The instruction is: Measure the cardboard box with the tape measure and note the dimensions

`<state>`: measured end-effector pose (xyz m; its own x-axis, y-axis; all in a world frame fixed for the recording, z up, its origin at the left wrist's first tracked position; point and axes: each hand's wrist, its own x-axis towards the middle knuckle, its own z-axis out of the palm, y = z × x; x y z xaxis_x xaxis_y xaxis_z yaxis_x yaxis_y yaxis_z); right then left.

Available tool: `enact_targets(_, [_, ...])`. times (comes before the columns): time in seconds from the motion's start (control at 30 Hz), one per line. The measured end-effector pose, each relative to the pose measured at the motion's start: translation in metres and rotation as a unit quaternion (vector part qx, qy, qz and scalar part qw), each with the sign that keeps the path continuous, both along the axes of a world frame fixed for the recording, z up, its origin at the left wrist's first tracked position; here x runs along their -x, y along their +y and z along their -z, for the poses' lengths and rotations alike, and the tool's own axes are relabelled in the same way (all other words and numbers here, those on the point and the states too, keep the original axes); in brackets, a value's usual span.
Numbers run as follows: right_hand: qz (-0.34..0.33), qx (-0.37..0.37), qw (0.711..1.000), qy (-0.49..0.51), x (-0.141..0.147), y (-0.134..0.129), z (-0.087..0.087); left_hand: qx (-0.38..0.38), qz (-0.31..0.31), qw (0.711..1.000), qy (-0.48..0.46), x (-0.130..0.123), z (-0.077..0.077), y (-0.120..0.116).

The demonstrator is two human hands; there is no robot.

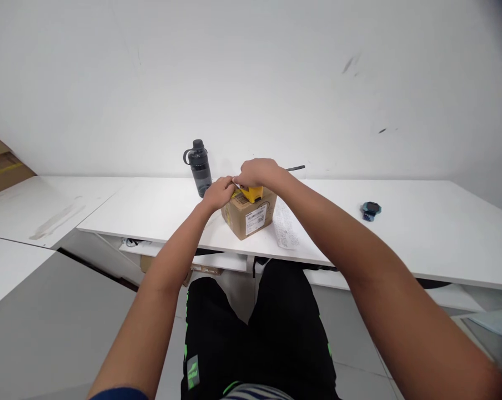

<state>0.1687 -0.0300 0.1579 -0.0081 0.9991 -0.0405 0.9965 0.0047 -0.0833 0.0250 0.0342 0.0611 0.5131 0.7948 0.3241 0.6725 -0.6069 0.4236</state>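
Observation:
A small brown cardboard box point(234, 222) with a white printed label point(256, 220) on its side stands near the front edge of the white table. My right hand point(257, 172) is closed around a yellow tape measure point(253, 194) on top of the box. Fingers pressed together, my left hand point(219, 193) is at the box's upper left edge, by the short length of blade between the hands. It seems to pinch the blade's end; its fingertips are partly hidden. Both hands nearly touch each other.
A dark water bottle point(200, 169) stands behind my left hand. Right of the box lies a printed paper sheet point(286, 228). A black rod-like item point(295, 168) pokes out behind my right wrist. Further right is a dark watch-like object point(371, 209). White wall point(251, 83) behind.

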Motion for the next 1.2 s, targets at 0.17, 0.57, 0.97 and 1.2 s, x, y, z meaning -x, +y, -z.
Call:
enact_targets(0.17, [0.001, -0.050, 0.999, 0.006, -0.003, -0.015, 0.003, 0.000, 0.002, 1.000, -0.003, 0.000, 0.001, 0.003])
enact_targets(0.57, [0.002, -0.100, 0.995, 0.027, -0.007, -0.035, 0.010, 0.000, -0.002, 1.000, -0.009, 0.004, 0.005, 0.008])
enact_targets(0.97, [0.063, -0.197, 0.977, 0.058, -0.012, -0.068, 0.038, 0.005, -0.008, 1.000, -0.018, 0.004, 0.007, 0.007])
enact_targets(1.2, [0.087, -0.220, 0.968, 0.086, -0.014, -0.086, 0.055, 0.003, -0.004, 1.000, -0.015, 0.003, 0.007, 0.006])
